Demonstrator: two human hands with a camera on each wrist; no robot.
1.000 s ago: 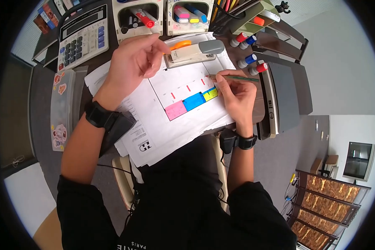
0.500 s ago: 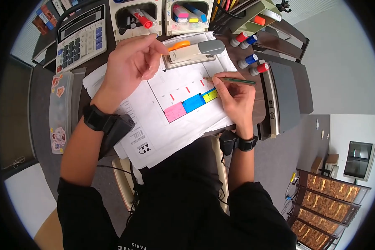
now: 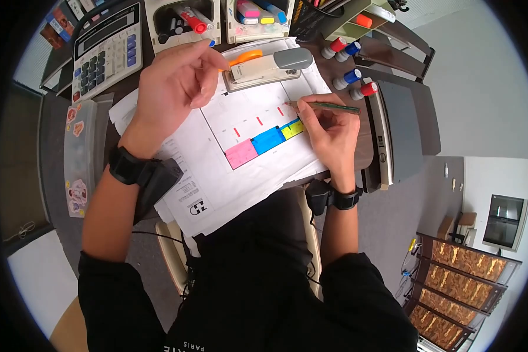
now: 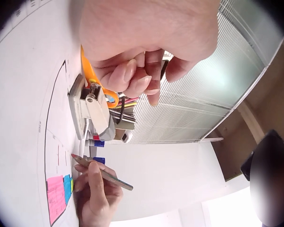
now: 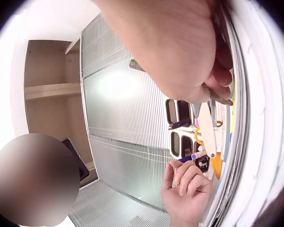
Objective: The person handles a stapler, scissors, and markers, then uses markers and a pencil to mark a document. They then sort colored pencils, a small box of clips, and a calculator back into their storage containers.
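Fingers (image 3: 312, 115) of the right hand (image 3: 330, 136) pinch a green pencil (image 3: 325, 106), its tip on the white sheet (image 3: 246, 126) just above the yellow block of the coloured strip (image 3: 264, 141); in the head view the tip has crept slightly left of where it was a second ago. Left hand (image 3: 173, 82) hovers with fingers loosely curled, and a small blue-tipped thing shows at its fingertips; whether they grip it I cannot tell. It has stayed beside the stapler (image 3: 264, 64), which lies across the sheet's top edge over orange scissors (image 3: 243, 57). Calculator (image 3: 102, 50), marker trays (image 3: 182, 20) and stamps (image 3: 352, 76) crowd the surface (image 3: 328, 73) beyond.

Left wrist view: curled left-hand fingers (image 4: 132, 78) above the stapler (image 4: 92, 111), pencil (image 4: 101, 172) further off.

Right wrist view: right hand (image 5: 180, 52) fills the frame, hiding the pencil tip
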